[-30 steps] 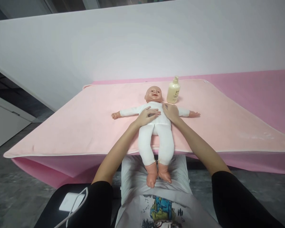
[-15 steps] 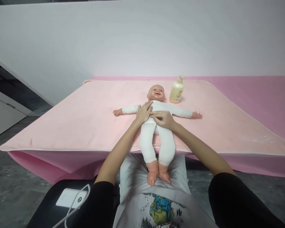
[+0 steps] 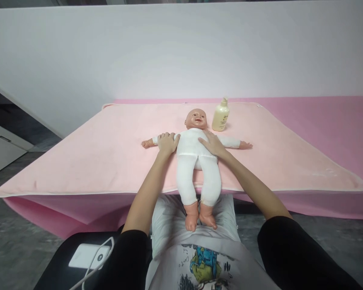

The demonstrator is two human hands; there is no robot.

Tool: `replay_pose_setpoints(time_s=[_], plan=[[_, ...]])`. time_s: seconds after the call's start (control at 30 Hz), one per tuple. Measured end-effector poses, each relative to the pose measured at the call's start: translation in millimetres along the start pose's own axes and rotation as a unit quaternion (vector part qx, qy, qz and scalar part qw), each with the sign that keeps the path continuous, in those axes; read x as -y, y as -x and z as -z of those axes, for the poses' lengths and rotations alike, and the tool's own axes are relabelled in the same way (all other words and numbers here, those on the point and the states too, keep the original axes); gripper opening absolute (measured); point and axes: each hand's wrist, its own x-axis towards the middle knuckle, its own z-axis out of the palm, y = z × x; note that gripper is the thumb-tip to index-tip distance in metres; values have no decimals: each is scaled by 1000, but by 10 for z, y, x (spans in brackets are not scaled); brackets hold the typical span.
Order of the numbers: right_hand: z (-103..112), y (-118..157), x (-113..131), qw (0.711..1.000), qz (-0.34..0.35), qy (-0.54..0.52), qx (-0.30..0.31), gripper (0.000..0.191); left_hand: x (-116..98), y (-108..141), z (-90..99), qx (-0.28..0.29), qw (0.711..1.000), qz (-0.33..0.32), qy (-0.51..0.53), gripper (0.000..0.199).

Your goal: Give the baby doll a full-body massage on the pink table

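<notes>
A baby doll (image 3: 191,143) with a white cloth body lies on its back, arms stretched out sideways, its feet hanging past the table's front edge. My left hand (image 3: 167,143) rests over the doll's arm on the left side of the view, fingers extended and thumb toward the torso. On the right, my right hand (image 3: 213,144) lies flat on the doll's chest near the shoulder, its fingers spread. Neither hand grips anything. Beside the doll's head stands a pale yellow pump bottle (image 3: 220,117).
A peach towel (image 3: 124,161) covers much of the pink-draped table (image 3: 329,121), which meets a white wall (image 3: 181,52). At lower left, a white device (image 3: 86,256) with a cable lies on a black surface (image 3: 57,262).
My hands have parted from the middle of the doll's torso. The left slid outward onto the doll's arm, the right up toward the opposite shoulder. The view shifted slightly.
</notes>
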Motion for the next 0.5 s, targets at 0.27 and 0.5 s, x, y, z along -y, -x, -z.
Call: replay_pose_setpoints(time_s=[0.27,0.5], plan=[[148,27,-392,975,-105,195,-28,61,181,-9,124,47,997,11,-57,42],[239,35,-610,949,-176,253,-69,56,274,-72,110,15,998,60,-3,35]])
